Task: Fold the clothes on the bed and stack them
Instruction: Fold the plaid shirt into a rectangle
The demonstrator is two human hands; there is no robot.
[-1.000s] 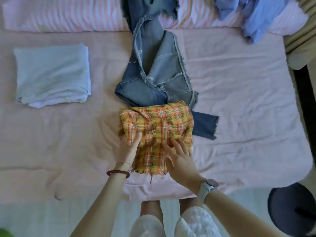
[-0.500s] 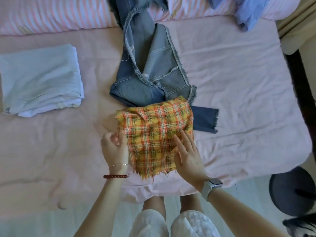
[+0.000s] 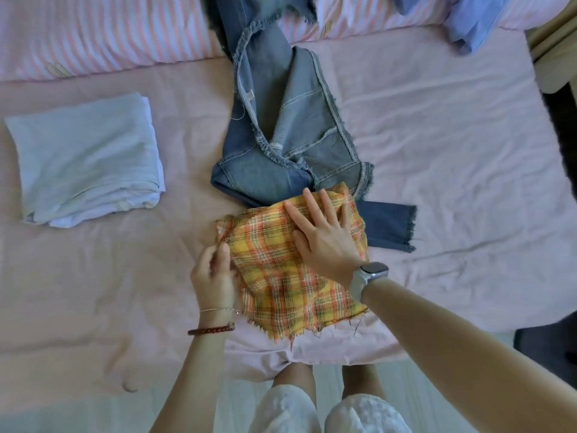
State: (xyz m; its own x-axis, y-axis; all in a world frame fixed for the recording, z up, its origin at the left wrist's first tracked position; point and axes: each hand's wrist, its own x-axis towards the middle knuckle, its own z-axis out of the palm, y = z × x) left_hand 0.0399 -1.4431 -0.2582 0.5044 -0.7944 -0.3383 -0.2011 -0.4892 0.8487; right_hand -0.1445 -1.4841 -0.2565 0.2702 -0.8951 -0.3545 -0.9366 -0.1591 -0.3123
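Note:
A yellow and orange plaid cloth with a frayed hem lies folded near the bed's front edge. My right hand presses flat on its upper half, fingers straight and spread. My left hand pinches the cloth's left edge between thumb and fingers. Behind the plaid cloth a blue denim garment lies crumpled and unfolded, one dark leg sticking out to the right. A folded pale blue stack sits at the left of the bed.
The pink bed sheet stretches wide to the right. A pink striped pillow runs along the back, with a light blue garment heaped on its right end. A dark round object shows on the floor at the right edge.
My right hand slid from the plaid cloth's lower right up onto its upper half. My left hand stayed at the left edge, pinching it. The camera view shifted slightly.

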